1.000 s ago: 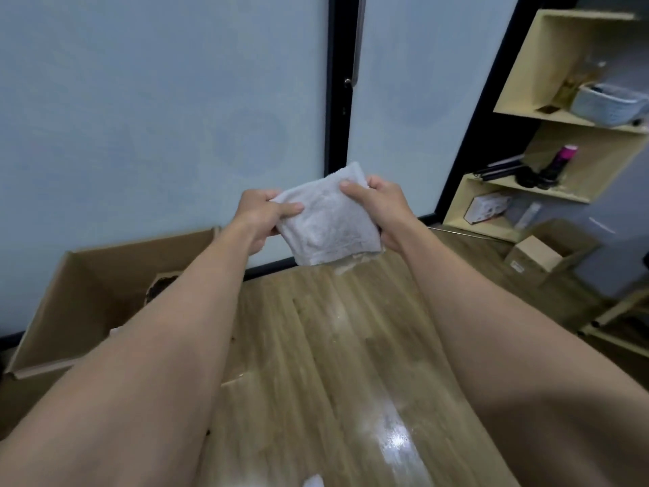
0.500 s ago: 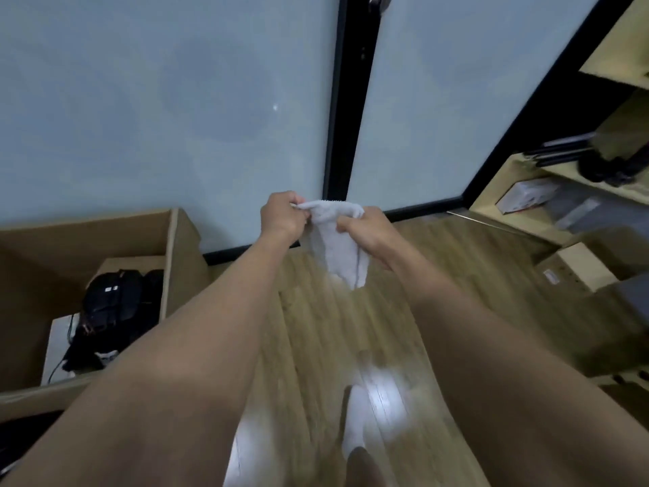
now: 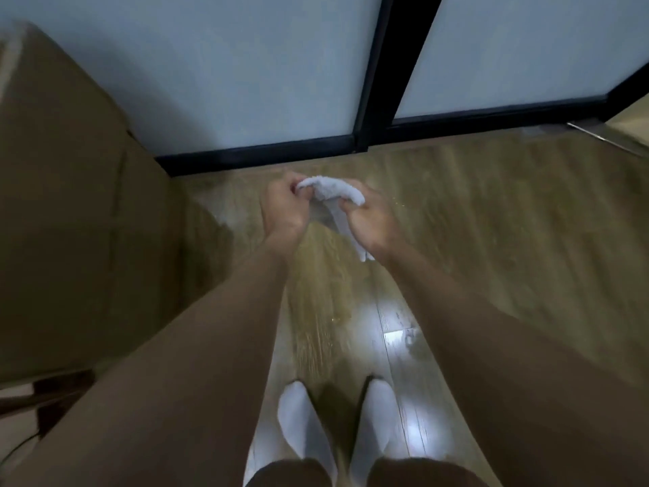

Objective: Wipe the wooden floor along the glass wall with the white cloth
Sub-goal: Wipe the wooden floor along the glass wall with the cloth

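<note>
Fingers of the left hand (image 3: pixel 284 209) curl round 1 end of the cloth (image 3: pixel 339 193). Fingers of the right hand (image 3: pixel 372 224) pinch the other end, and a tail of it hangs by the right wrist. Both arms reach forward and down, hands close together, holding the cloth over the floor (image 3: pixel 491 223) near the glass wall (image 3: pixel 246 65) and its black bottom frame. A box (image 3: pixel 70 205) stands at the left by the wall; open floor runs right. 2 socked feet (image 3: pixel 302 427) stand nearer the camera.
</note>
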A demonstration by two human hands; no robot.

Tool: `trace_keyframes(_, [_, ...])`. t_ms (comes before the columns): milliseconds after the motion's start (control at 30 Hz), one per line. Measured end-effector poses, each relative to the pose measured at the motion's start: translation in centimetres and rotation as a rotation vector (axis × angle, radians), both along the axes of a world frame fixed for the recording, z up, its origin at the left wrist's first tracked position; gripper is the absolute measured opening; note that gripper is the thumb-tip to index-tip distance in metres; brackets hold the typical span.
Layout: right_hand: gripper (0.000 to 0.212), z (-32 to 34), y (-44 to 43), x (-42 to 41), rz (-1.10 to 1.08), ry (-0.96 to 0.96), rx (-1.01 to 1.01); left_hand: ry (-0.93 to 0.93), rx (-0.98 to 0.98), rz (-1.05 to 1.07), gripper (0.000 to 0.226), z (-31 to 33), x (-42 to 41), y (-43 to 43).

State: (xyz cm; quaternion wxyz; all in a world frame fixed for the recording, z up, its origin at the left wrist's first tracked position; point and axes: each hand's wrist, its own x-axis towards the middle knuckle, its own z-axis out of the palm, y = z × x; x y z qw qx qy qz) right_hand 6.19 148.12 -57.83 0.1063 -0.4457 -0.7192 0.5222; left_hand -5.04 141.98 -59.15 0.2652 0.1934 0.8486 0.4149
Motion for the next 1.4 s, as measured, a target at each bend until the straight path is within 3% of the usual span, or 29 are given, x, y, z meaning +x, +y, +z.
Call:
trace_keyframes(167, [0.022,-15.2,0.3,-1.3,-0.142,-0.027,0.002,0.043,-0.258,-0.124,0.041,-16.3,-0.5,0.1])
trace_keyframes(300, [0.015,-24.5,0.9,-3.3,-0.237,-0.087,-0.035,-0.069,-0.174,-0.259,0.042,-25.5,0.3,1.9])
trace_keyframes(400, [0.011,-29.0,2.1,-5.8,-0.209,-0.131,0.113,-0.085,-0.100,-0.120,0.042,-30.8,-0.3,2.9])
trace_keyframes(500, [0.009,-32.0,3.5,-8.8,-0.141,-0.118,0.305,0.017,-0.072,0.029,0.045,-35.0,-2.5,3.6])
trace_keyframes(567, [0.033,-33.8,3.7,-10.6,-0.072,-0.087,0.360,0.028,-0.053,0.133,0.055,-37.1,-5.1,3.9])
trace_keyframes(700, [0.053,-39.0,2.3,-12.4,0.434,-0.123,0.422,0.295,-0.163,0.070,0.048,-41.5,-9.4,1.7])
trace_keyframes(767, [0.056,-41.2,2.4,-12.3,0.596,-0.141,0.568,0.411,-0.260,-0.019,0.055,-43.5,-10.1,-0.2])
trace_keyframes(833, [0.060,-42.3,3.7,-12.3,0.662,-0.142,0.716,0.586,-0.349,-0.101,0.053,-44.7,-10.3,-0.9])
trace_keyframes(900, [0.063,-42.7,5.7,-13.3,0.689,-0.202,0.784,0.633,-0.391,-0.085,0.048,-44.7,-10.3,-0.8])
trace_keyframes(1033, [0.060,-42.6,11.0,-19.1,0.382,-0.369,0.653,0.722,-0.392,-0.083,0.047,-44.3,-10.1,-0.6])
trace_keyframes(1100, [0.055,-42.5,11.2,-21.6,0.362,-0.419,0.714,0.734,-0.390,-0.099,0.048,-44.4,-10.2,-0.6])
trace_keyframes(1300, [0.060,-41.8,7.8,-16.0,0.873,-0.267,0.893,0.719,-0.406,-0.117,0.049,-43.9,-10.2,-0.5])
trace_keyframes(1400, [0.067,-41.7,11.4,-17.0,0.794,-0.397,0.942,0.704,-0.450,-0.151,0.054,-43.7,-10.2,-0.4])
